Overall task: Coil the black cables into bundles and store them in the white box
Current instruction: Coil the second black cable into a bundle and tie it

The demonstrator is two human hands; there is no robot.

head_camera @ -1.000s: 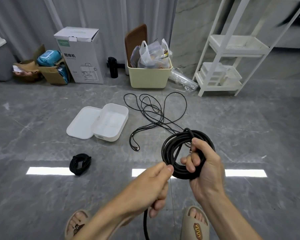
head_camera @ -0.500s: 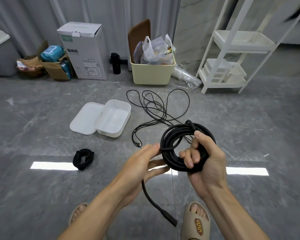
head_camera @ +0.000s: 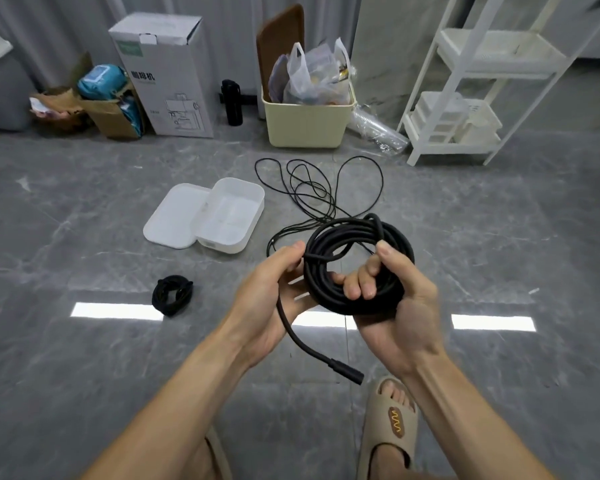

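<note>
Held at waist height over a grey tiled floor: a thick black cable coil point(head_camera: 359, 261), clamped in the right hand point(head_camera: 392, 299) with fingers curled through its centre and thumb over the outer turns, apparently to keep the loops from springing apart. Pinched at the coil's near edge between thumb and fingers of the left hand point(head_camera: 274, 292), the last stretch of cable, its plug end point(head_camera: 347, 370) dangling free below, probably ready for a final wrap or tuck. On the floor beyond, the white box point(head_camera: 231, 216), open, lid point(head_camera: 174, 216) laid just beside it, seemingly waiting to receive bundles. Nearer on the left, a small finished bundle point(head_camera: 172, 294), not yet stored. Behind the hands, a thin black cable point(head_camera: 321, 188) sprawled loose, not yet coiled. Below, one sandalled foot point(head_camera: 390, 420).
</note>
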